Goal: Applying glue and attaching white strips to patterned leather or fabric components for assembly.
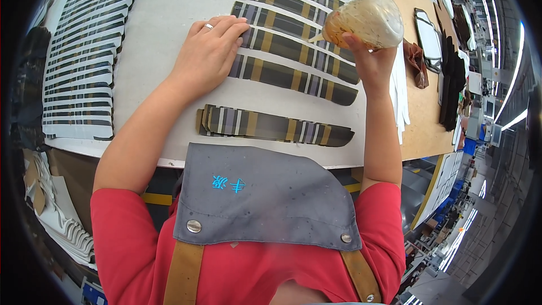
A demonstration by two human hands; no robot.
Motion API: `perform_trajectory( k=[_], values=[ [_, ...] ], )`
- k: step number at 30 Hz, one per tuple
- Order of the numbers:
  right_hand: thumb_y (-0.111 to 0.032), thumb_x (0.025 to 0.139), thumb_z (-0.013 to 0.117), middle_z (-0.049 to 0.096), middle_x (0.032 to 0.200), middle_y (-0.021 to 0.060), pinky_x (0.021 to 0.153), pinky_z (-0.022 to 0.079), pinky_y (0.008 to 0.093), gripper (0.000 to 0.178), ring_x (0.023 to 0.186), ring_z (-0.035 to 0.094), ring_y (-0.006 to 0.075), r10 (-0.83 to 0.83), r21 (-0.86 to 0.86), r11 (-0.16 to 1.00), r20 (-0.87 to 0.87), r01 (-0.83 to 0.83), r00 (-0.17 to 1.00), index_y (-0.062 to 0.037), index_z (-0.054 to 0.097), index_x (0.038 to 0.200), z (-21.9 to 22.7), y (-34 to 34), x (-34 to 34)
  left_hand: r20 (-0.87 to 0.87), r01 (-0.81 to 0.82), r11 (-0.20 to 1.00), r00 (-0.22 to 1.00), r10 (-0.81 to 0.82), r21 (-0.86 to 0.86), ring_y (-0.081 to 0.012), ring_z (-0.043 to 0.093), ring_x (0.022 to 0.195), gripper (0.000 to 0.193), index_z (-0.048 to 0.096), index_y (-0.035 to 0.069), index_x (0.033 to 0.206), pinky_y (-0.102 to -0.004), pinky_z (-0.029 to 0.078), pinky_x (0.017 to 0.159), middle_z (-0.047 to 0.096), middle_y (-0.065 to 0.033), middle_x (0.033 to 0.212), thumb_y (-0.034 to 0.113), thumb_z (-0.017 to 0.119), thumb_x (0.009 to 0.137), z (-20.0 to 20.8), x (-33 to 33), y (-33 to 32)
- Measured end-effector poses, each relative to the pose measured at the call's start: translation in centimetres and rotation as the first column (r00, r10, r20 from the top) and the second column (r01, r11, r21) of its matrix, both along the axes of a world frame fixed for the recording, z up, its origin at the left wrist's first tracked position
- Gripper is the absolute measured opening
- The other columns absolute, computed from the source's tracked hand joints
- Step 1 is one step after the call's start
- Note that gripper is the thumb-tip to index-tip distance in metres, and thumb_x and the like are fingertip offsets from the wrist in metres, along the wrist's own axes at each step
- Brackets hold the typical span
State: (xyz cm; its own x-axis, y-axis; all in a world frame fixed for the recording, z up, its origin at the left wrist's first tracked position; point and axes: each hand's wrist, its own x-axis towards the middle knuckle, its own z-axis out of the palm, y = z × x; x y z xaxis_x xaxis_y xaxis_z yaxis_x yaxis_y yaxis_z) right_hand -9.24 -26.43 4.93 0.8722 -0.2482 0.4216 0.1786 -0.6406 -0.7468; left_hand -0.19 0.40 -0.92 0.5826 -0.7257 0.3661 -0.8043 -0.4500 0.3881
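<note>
Several curved plaid fabric strips in olive, mustard, white and lilac lie in a column on the pale table. At their left ends rests my left hand, a ring on one finger, its fingers stretched out and pressing on a strip's end. My right hand is wrapped round a cloudy squeeze bottle with yellowish-brown residue inside. The bottle is tipped over, and its narrow nozzle points down-left, close above the middle strips. Nearer to me lies a small stack of plaid strips.
Along the left of the table are long overlapping rows of striped strips. To the right stand a wooden board, a brown scrap and dark pieces. White layered material hangs below the table at left.
</note>
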Motion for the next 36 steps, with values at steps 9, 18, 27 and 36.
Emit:
perform_trajectory(
  k=[9, 18, 27, 36],
  values=[
    [-0.020, 0.069, 0.083, 0.061, 0.103, 0.0078, 0.083, 0.047, 0.0300, 0.057, 0.095, 0.058, 0.0169, -0.110, 0.137, 0.986, 0.080, 0.098, 0.991, -0.0003, 0.053, 0.114, -0.8, -3.1, -3.0, 0.011, -0.016, 1.000, 1.000, 0.016, 0.015, -0.0242, 0.050, 0.115, 0.026, 0.054, 0.005, 0.114, -0.0369, 0.034, 0.094, 0.056, -0.0071, 0.120, 0.009, 0.044, 0.091, 0.1, -0.1, -0.2],
    [-0.045, 0.085, 0.063, 0.059, 0.099, 0.0050, 0.053, 0.049, 0.0278, 0.051, 0.077, 0.060, 0.0158, -0.268, 0.568, 0.821, 0.294, 0.057, 0.917, -0.0075, 0.048, 0.115, 3.6, -6.5, -3.6, -0.033, -0.033, 0.999, 0.999, 0.034, 0.024, -0.0241, 0.049, 0.115, 0.026, 0.054, 0.006, 0.115, -0.0368, 0.034, 0.095, 0.055, -0.0071, 0.121, 0.009, 0.044, 0.091, 0.0, 0.0, -0.1],
    [-0.061, 0.072, 0.066, 0.060, 0.092, 0.0072, 0.057, 0.046, 0.0266, 0.062, 0.065, 0.054, 0.0156, -0.300, 0.862, 0.463, 0.371, -0.205, 0.879, -0.0104, 0.055, 0.106, 7.4, -4.3, -1.4, -0.104, 0.015, 0.996, 0.994, -0.025, -0.092, -0.0280, 0.049, 0.115, 0.028, 0.053, 0.003, 0.114, -0.0384, 0.032, 0.098, 0.054, -0.0113, 0.120, 0.007, 0.050, 0.087, 3.5, -1.5, 1.6],
    [-0.052, 0.082, 0.063, 0.060, 0.100, 0.0066, 0.058, 0.049, 0.0282, 0.056, 0.083, 0.060, 0.0168, 0.025, 0.713, 0.698, 0.068, -0.066, 0.997, -0.0054, 0.051, 0.111, 1.7, 3.3, 2.0, -0.038, 0.103, 0.995, 0.994, -0.103, 0.004, -0.0250, 0.049, 0.117, 0.027, 0.055, 0.002, 0.109, -0.0391, 0.033, 0.099, 0.054, -0.0093, 0.120, 0.006, 0.057, 0.082, 2.2, -3.5, 2.4]
  ],
)
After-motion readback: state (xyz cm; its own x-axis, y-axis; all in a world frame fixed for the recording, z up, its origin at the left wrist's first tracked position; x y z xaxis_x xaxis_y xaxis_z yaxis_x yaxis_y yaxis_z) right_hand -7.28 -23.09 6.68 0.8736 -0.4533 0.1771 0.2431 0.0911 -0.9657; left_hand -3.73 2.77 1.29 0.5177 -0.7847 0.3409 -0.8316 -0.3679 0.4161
